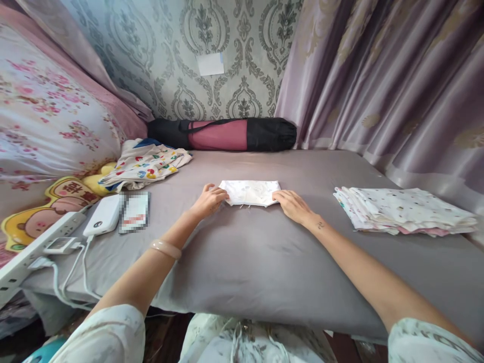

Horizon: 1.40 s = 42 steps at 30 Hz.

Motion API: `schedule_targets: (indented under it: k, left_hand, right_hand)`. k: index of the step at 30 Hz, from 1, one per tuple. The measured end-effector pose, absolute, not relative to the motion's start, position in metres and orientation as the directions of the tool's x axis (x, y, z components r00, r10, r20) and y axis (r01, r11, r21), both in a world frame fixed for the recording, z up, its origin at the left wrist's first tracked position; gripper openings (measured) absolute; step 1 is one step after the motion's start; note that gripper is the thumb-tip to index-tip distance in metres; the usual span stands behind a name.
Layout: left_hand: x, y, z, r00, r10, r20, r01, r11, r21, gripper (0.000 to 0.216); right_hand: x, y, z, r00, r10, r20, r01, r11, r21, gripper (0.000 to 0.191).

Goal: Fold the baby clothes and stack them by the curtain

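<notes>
A small folded white garment (250, 192) with a faint print lies on the grey bed sheet in front of me, thin strings or loose threads hanging from its near edge. My left hand (212, 198) is closed on its left end, fingers curled over the side. At the opposite end, my right hand (293, 204) pinches the right edge. The thumbs are mostly hidden. To the right sits a stack of folded white printed cloths (404, 209), apart from my right hand.
A rolled mat in a black and pink bag (219, 134) lies along the wall. On the left are a crumpled patterned garment (149, 164), a white power bank (101, 216), a blurred flat packet (135, 212), a power strip (45, 247) with cables, and a cartoon cushion (41, 212).
</notes>
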<state>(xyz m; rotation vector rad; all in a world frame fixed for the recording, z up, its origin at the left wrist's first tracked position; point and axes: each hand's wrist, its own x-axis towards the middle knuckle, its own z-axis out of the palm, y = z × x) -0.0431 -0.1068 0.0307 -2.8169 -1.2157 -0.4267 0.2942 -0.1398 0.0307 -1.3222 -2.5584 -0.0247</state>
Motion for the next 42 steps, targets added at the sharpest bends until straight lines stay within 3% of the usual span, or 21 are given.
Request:
schedule_targets:
  k: [6, 12, 23, 37, 42]
  left_hand:
    - [-0.045, -0.111, 0.032, 0.641, 0.748, 0.169, 0.745, -0.660, 0.097, 0.054]
    - [0.009, -0.109, 0.040, 0.362, 0.869, 0.336, 0.889, -0.430, 0.156, 0.046]
    - [0.052, -0.080, 0.018, 0.408, 0.894, 0.185, 0.901, -0.428, 0.079, 0.049]
    - [0.049, -0.075, 0.017, 0.432, 0.901, 0.021, 0.890, -0.430, 0.153, 0.052]
    - [0.041, -0.076, 0.023, 0.362, 0.929, 0.077, 0.925, -0.368, 0.093, 0.054]
  right_hand:
    - [0.297, -0.142, 0.035, -0.561, 0.816, 0.142, 0.808, 0.576, -0.118, 0.055]
    - [0.249, -0.124, 0.042, -0.400, 0.884, 0.244, 0.883, 0.442, -0.155, 0.052]
    - [0.200, -0.086, 0.030, -0.408, 0.906, 0.114, 0.896, 0.421, -0.142, 0.059]
    - [0.205, -0.076, 0.016, -0.409, 0.912, -0.019, 0.888, 0.393, -0.237, 0.061]
    - [0.210, -0.080, 0.020, -0.324, 0.945, 0.037, 0.920, 0.324, -0.220, 0.062]
